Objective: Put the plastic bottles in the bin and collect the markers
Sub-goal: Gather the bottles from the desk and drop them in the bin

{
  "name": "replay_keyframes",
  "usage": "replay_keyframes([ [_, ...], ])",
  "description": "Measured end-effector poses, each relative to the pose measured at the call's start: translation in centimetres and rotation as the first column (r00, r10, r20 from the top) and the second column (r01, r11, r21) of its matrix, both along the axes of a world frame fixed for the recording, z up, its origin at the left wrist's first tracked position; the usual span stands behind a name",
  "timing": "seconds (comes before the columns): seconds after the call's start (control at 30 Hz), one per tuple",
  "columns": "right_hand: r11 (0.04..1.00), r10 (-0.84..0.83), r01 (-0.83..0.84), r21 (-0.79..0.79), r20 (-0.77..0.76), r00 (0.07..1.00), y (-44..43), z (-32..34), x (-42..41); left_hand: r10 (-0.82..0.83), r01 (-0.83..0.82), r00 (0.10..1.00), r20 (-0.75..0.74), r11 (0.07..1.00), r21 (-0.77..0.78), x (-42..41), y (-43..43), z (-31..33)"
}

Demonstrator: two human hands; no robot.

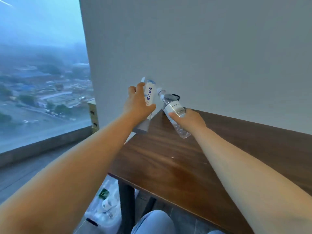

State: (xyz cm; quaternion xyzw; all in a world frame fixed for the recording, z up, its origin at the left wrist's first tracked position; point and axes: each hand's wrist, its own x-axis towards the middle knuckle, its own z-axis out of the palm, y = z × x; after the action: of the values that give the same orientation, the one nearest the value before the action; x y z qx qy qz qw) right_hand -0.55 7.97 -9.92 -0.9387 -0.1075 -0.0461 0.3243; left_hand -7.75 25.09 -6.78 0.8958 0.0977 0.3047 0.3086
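My left hand (137, 103) grips a white carton-like bottle with blue print (149, 96), lifted above the far left corner of the wooden table (177, 162). My right hand (189, 119) grips a clear plastic water bottle (173, 114) with a pale label, tilted with its cap pointing up and left toward the carton. The two containers nearly touch near the wall. A dark round object (175, 96) shows behind the clear bottle at the wall. No markers are visible.
A white wall (202, 48) rises behind the table. A large window (42, 73) is on the left. On the floor under the table's left edge lies a plastic-bag bin (104, 206) holding white and green rubbish. My knee (153, 222) shows at the bottom.
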Motion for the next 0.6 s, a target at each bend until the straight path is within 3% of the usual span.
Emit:
replay_keyframes([
  [0.1,0.979,0.148,-0.134,0.152,-0.085,0.985,8.3,-0.9,-1.1,0.108,-0.110,0.994,-0.035,0.993,-0.048,-3.4,7.0,-1.5],
  [0.23,0.901,0.306,-0.189,0.390,-0.263,0.915,16.9,-2.8,-2.8,0.230,-0.242,0.966,-0.119,0.966,-0.090,-7.2,14.3,-3.8],
  [0.37,0.878,0.364,-0.174,0.445,-0.389,0.846,22.7,-5.8,-4.5,0.275,-0.300,0.943,-0.187,0.946,-0.123,-9.8,19.0,-6.4],
  [0.5,0.885,0.325,-0.043,0.464,-0.550,0.769,26.0,-8.5,-4.9,0.279,-0.316,0.927,-0.250,0.941,-0.122,-10.6,21.9,-9.1],
  [0.6,0.891,0.271,0.017,0.453,-0.564,0.780,27.3,-9.4,-4.4,0.259,-0.299,0.927,-0.270,0.947,-0.120,-10.2,23.2,-10.7],
])
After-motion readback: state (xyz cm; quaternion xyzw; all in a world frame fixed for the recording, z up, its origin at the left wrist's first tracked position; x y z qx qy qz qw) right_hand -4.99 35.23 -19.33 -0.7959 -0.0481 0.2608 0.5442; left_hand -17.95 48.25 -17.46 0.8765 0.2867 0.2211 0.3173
